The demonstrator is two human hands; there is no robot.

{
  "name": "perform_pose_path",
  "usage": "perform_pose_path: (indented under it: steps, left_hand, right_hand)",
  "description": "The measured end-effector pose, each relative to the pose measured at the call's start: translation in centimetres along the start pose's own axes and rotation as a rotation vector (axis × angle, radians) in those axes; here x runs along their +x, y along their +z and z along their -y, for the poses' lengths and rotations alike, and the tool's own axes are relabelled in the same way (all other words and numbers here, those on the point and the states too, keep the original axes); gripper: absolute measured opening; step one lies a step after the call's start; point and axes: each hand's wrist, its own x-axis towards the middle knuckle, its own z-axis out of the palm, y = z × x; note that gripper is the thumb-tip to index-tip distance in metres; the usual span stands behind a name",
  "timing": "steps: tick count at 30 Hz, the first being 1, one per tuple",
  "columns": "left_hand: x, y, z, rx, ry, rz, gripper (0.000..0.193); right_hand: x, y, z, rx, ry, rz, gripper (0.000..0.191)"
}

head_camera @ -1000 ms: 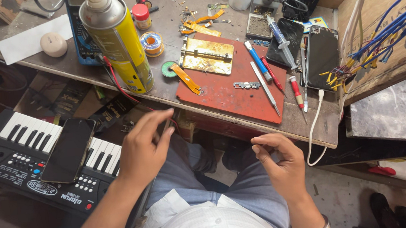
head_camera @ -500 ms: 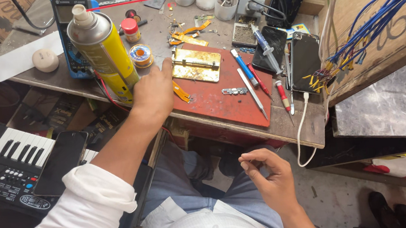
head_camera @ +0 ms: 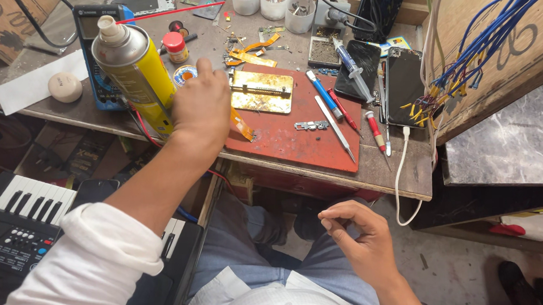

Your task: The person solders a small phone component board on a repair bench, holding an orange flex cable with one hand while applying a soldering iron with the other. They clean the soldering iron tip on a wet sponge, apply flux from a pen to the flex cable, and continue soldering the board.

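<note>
My left hand (head_camera: 202, 103) reaches over the workbench and rests at the left edge of the red mat (head_camera: 296, 137), its fingers covering a green tape roll and an orange flat cable (head_camera: 242, 125); whether it grips anything is hidden. Just right of it lies a brass holder plate (head_camera: 261, 92). A yellow spray can (head_camera: 136, 69) stands close to the left of the hand. My right hand (head_camera: 359, 242) hovers low over my lap, off the bench, fingers curled loosely with thumb and forefinger pinched together; nothing shows between them.
On the mat lie a small metal part (head_camera: 311, 125), tweezers (head_camera: 335, 128), screwdrivers (head_camera: 325, 95) and a red pen tool (head_camera: 374, 131). Two phones (head_camera: 404, 87) sit at the right by blue wires (head_camera: 500, 21). Plastic cups (head_camera: 272, 1) stand at the back. A keyboard (head_camera: 24, 210) lies lower left.
My left hand rose from my lap to the bench, reaching the mat's left edge beside the spray can. My right hand stayed low over my lap, fingers still curled.
</note>
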Motion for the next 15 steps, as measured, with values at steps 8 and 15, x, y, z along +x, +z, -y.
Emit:
perform_pose_path:
  steps: [8,15]
  left_hand:
    - [1.4,-1.1,-1.5,0.025,0.144,-0.28,0.02]
    - [0.3,-3.4,-1.1,-0.2,0.232,-0.413,0.034]
  right_hand:
    - [0.1,0.3,0.4,0.037,-0.008,0.038,0.031]
    - [0.2,0.3,0.7,0.001,-0.025,0.031,0.028]
